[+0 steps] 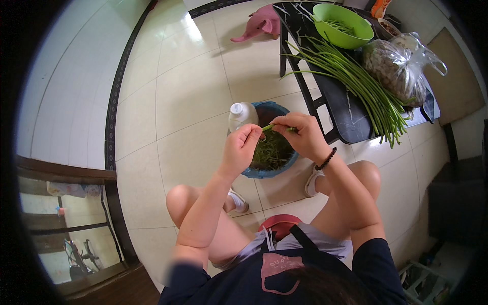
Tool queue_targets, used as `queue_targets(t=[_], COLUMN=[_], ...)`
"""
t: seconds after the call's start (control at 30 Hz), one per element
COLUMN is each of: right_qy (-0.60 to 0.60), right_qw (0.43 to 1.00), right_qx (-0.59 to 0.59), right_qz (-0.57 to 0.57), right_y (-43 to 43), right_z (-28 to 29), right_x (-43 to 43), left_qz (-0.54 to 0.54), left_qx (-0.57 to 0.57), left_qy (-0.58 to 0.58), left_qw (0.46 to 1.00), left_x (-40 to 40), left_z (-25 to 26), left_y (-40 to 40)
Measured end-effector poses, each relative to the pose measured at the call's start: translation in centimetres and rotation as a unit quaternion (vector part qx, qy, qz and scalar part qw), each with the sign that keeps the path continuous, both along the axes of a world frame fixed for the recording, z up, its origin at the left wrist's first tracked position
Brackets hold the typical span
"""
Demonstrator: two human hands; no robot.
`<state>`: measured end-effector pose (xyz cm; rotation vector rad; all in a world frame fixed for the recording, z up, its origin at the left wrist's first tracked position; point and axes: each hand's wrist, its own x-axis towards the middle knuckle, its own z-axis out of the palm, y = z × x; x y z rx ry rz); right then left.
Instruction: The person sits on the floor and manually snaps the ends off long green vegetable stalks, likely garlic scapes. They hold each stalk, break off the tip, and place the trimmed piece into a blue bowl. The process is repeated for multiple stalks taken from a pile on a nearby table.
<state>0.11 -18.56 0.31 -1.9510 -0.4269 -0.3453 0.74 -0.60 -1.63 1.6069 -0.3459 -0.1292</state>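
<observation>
A short piece of green stalk (268,127), probably garlic scape, spans the gap between my hands. My left hand (241,148) pinches one end between thumb and fingertips. My right hand (301,134) grips the other end, with a bit showing past its fingers. Both are above a bin with a blue plastic liner (263,174). Thin green trimmings (271,152) lie inside the bin. Behind my left hand stands a white plastic jug (244,114) with a white cap, partly hidden.
On the black marbled table (352,126) lie a bundle of long green stalks (354,84), a green basin (345,36) holding cut pieces, and a filled clear plastic bag (396,68). A pink elephant figure (263,24) stands on the tiled floor. Beneath me is a red stool (280,221).
</observation>
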Motion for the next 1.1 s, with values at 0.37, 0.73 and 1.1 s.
queue_targets(t=[0.37,0.73,1.1], right_qy=[0.35,0.39,0.412], right_qw=[0.79,0.751,0.673], right_qx=[0.5,0.525,0.607], right_qz=[0.064,0.095,0.092], right_y=[1.5,1.5,2.1], right_z=[-1.4,-1.2,-0.5], right_x=[-0.2,-0.1,-0.9], left_qz=[-0.015,-0.011,-0.034], left_qx=[-0.033,-0.026,-0.004], left_qy=[0.098,0.153,0.066], left_qw=[0.995,0.988,0.997], left_x=[-0.2,0.0,-0.2], left_z=[0.8,1.1,0.6], left_y=[-0.5,-0.2,-1.4])
